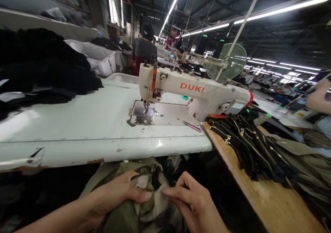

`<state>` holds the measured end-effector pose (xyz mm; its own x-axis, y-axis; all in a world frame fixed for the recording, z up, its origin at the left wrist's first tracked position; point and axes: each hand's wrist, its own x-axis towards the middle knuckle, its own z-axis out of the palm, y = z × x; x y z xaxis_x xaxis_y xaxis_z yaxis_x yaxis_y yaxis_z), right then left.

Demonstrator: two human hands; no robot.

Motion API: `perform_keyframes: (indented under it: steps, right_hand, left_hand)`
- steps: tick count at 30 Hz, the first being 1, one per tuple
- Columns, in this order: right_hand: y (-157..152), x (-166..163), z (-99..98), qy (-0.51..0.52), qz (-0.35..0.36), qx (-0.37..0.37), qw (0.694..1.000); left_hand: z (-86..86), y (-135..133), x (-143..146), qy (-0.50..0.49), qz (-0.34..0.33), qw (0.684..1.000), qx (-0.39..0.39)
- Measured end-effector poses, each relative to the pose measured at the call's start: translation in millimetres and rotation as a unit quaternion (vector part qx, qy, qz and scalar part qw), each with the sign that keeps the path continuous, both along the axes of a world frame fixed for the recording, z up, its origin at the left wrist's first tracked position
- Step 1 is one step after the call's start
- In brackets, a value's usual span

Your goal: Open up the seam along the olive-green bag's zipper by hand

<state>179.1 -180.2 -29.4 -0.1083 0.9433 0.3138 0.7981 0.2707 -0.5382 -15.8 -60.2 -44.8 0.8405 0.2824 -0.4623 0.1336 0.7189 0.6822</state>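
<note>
Both hands, the left hand (116,195) and right hand (192,202), pinch folds of olive fabric (144,205) at the bottom centre, below the white worktop (85,129). A sewing machine (191,91) stands mid-frame; black zippers (248,139) lie at right.

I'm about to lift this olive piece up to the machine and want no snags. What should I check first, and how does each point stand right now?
1. Both hands on the olive fabric: left hand and right hand pinch it below the table edge: ok.
2. Bed under the needle bare: ok.
3. Pink snips lie beside the plate, off the sewing path: ok.
4. Black fabric pile sits far left on the table: ok.
5. Zippers stay on the wooden side board: ok.
6. Needle threaded: cannot tell.
</note>
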Motion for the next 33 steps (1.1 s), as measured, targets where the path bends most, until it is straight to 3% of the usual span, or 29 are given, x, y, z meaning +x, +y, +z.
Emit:
perform_keyframes:
  steps: [6,17,24,33]
  right_hand:
    - [-2.2,-0.8,-2.2,-0.051,0.006,-0.013,0.999]
    - [-1.4,1.2,2.2,0.048,-0.011,-0.135,0.99]
    - [-1.3,-2.3,-1.6,0.042,-0.03,-0.156,0.986]
    - [-2.3,0.3,-3.4,0.004,0.014,-0.136,0.991]
  left_hand:
    - [-1.3,0.1,-1.4,-0.007,-0.008,1.0,-0.006]
    - [-1.3,-1.2,-1.7,-0.006,-0.018,1.0,-0.006]
    - [-4.6,-1.3,-2.7,-0.008,-0.02,1.0,-0.004]
    - [-6.8,-1.0,-1.7,-0.018,-0.019,1.0,-0.013]
